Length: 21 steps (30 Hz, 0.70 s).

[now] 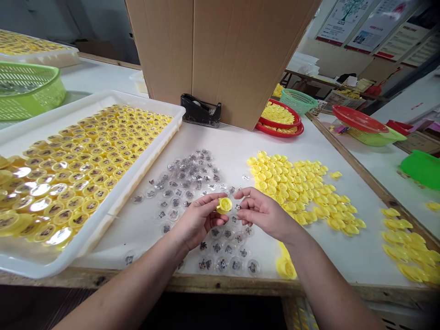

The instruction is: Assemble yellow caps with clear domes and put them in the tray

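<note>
Between the thumb and fingers of my left hand (195, 217) is a small yellow plastic cup-shaped piece (225, 206), its round hollow side turned up and a little tab at its edge. Just to the right, my right hand (266, 211) hovers with curled fingers and the thumb apart from them; I see nothing held there. Below both hands lie many clear round discs (229, 249) with small dark printed figures. A pile of similar yellow pieces (292, 178) spreads to the right, and several more yellow pieces (286, 266) sit partly behind my right forearm.
On the left, a white tray (151, 160) holds rows of yellow pieces with printed discs. A black tape dispenser (201, 111) stands before a tall cardboard box (223, 55). Red plates (297, 130) and a green basket (299, 101) are behind right; another green basket (51, 94) is far left.
</note>
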Tool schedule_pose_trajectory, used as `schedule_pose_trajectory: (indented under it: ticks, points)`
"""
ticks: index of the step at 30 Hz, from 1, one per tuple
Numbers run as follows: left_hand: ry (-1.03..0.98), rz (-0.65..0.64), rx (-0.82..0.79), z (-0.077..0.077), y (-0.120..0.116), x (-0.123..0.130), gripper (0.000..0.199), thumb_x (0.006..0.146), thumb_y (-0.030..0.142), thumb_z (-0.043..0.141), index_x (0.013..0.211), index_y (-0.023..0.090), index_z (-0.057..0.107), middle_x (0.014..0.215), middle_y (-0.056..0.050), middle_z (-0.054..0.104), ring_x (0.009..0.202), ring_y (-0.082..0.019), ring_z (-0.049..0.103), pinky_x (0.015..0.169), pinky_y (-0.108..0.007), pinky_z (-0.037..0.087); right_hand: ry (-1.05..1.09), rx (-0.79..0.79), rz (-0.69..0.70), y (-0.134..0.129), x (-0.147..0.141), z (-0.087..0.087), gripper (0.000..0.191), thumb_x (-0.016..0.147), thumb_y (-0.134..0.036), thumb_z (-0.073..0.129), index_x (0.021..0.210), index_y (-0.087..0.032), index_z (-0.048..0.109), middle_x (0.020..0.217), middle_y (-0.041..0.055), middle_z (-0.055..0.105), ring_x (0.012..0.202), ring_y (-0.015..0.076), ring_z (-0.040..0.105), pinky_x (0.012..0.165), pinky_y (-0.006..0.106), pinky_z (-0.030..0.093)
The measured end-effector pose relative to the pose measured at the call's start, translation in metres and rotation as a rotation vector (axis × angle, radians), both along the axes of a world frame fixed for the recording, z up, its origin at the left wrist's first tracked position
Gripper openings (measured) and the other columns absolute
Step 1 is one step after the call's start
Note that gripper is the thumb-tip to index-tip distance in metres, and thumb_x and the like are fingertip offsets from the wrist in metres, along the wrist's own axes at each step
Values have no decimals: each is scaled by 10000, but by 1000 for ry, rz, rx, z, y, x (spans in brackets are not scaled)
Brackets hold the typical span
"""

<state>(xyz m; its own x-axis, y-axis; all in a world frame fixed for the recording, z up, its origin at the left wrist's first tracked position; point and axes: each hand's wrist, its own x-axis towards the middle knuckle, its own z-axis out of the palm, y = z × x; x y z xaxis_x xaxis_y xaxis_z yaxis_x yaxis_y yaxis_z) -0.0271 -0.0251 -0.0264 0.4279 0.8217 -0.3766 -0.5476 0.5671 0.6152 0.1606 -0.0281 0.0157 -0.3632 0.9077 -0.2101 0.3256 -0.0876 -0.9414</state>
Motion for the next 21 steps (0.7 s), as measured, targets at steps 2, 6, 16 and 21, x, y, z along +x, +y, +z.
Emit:
schedule_pose_trajectory:
  ticks: [2, 6, 16, 21]
  points:
    - [-16, -51, 4, 0, -2, 1, 209, 852, 131, 537, 1043, 106, 618, 766, -80, 646, 568, -113, 633, 476, -161, 491, 46, -50, -9, -3, -2, 1, 311, 800, -256, 610, 1080, -225, 478, 665, -60, 556, 576, 101, 554, 548, 232, 453]
    - [-40, -114, 7, 0, -4, 1, 187, 851, 141, 552, 1014, 96, 631, 731, -74, 645, 543, -100, 625, 455, -141, 480, -32, 23, 2, -4, -6, -3, 233, 822, -280, 601, 1044, -226, 556, 637, -60, 533, 521, 90, 544, 479, 209, 427]
    - [-94, -145, 6, -6, -4, 1, 114, 852, 145, 551, 915, 90, 629, 709, -64, 634, 522, -100, 634, 433, -124, 467, -342, 763, 262, -10, -10, 13, 384, 897, -86, 424, 1201, -258, 583, 1123, 68, 559, 1017, 160, 571, 860, 328, 509]
    - [-70, -189, 21, -4, -6, 2, 107, 838, 167, 585, 900, 88, 624, 737, -80, 652, 520, -98, 632, 434, -122, 466, -478, 709, 383, -10, -3, 18, 445, 865, -76, 464, 1270, -255, 506, 1059, 69, 590, 943, 182, 596, 788, 347, 531]
